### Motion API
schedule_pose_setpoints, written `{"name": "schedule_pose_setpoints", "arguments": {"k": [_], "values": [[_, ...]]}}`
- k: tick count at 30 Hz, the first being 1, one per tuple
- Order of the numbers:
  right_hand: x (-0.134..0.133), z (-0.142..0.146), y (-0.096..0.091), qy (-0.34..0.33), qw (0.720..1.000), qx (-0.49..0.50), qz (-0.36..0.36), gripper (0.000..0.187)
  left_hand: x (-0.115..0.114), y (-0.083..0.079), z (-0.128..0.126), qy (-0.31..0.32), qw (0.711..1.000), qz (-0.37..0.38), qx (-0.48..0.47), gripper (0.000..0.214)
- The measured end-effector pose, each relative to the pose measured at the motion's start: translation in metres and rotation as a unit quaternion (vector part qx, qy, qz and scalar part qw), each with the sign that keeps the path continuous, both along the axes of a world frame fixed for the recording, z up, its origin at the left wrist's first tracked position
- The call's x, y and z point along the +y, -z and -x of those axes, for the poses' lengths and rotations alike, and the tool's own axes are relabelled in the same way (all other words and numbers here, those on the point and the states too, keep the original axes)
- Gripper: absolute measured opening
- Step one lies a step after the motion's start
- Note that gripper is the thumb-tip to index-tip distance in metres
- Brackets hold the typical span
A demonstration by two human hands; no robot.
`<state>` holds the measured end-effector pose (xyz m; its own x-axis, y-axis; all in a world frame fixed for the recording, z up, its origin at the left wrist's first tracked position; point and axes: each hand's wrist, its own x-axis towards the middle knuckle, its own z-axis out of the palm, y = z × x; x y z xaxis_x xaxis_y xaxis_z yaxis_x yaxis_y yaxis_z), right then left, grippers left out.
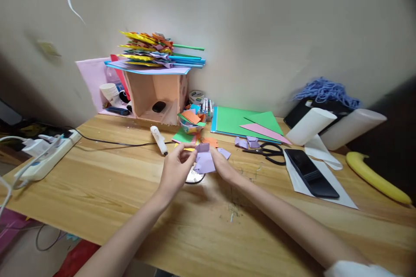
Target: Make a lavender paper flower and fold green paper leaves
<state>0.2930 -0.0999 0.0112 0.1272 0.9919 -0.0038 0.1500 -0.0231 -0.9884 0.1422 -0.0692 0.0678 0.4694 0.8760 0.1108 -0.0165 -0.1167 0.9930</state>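
Observation:
Between my two hands is a piece of folded purple paper (205, 163), held above the middle of the table. My left hand (175, 169) pinches its left edge between thumb and fingers. At its right edge is my right hand (223, 168), closed on the paper with its fingertips partly hidden. Just beneath lies a small white object with a dark rim (194, 177), partly covered by the paper and my left hand. A white glue gun (158, 139) rests to the left, nozzle toward me. More folded purple pieces (247, 142) lie beyond my right hand.
Black scissors (268, 151) and a phone (312, 175) on white paper lie right, near a banana (377, 177). A bowl of paper scraps (191, 126) and green sheets (227, 121) stand behind. A cardboard box (139, 95) and power strip (48, 160) are left.

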Motion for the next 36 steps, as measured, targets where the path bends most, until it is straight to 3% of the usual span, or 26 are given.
{"name": "schedule_pose_setpoints", "arguments": {"k": [2, 4, 7, 10, 25, 36], "values": [[-0.027, -0.016, -0.002, -0.040, 0.993, 0.103, 0.039, 0.058, 0.005, 0.004, -0.016, -0.014, 1.000, -0.015, 0.013, 0.023], [-0.043, -0.023, -0.003, -0.048, 0.987, 0.145, 0.043, 0.053, 0.009, 0.011, -0.030, -0.015, 1.000, -0.016, 0.022, 0.024], [-0.047, -0.023, -0.001, 0.011, 0.985, 0.167, 0.044, 0.036, 0.012, 0.024, -0.045, -0.005, 1.000, -0.008, 0.029, 0.025], [-0.041, -0.019, 0.005, 0.061, 0.981, 0.178, 0.043, 0.031, 0.014, 0.035, -0.048, 0.006, 0.999, 0.024, 0.028, 0.026], [-0.043, -0.014, 0.008, 0.036, 0.995, 0.086, 0.028, 0.026, 0.013, 0.046, -0.045, 0.007, 0.984, 0.177, 0.012, 0.037], [-0.043, -0.013, 0.010, 0.040, 0.997, 0.059, 0.030, 0.024, 0.009, 0.048, -0.046, 0.001, 0.982, 0.190, -0.008, 0.036]]}}
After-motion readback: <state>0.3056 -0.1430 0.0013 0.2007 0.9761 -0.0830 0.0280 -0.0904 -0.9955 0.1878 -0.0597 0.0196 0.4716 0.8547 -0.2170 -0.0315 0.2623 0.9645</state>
